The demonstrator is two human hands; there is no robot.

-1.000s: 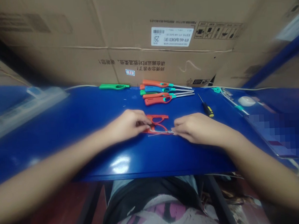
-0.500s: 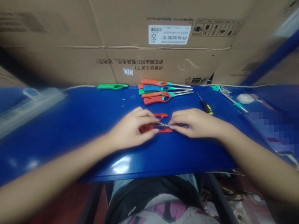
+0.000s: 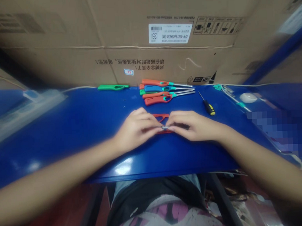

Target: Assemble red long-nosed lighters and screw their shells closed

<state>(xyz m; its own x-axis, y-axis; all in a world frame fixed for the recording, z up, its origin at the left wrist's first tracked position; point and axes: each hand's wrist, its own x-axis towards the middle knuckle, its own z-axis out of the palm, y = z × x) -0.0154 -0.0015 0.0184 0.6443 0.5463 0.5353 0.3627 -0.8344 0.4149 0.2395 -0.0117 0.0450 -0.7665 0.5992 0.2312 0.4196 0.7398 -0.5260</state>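
Note:
My left hand (image 3: 138, 128) and my right hand (image 3: 191, 124) meet fingertip to fingertip over a red plastic lighter shell (image 3: 161, 118) lying on the blue table (image 3: 91, 129). Both hands pinch the shell and a thin metal tube (image 3: 166, 127) that lies along it. Most of the shell is hidden under my fingers.
A pile of several long-nosed lighters (image 3: 165, 92) in orange, blue and green lies behind my hands. One green lighter (image 3: 112, 87) lies to the left, a black and yellow screwdriver (image 3: 207, 105) to the right. Large cardboard boxes (image 3: 147, 40) stand along the back edge.
My hands have come closer together over the red shell. The metal tube has been laid along the shell, and my fingers cover more of it than before.

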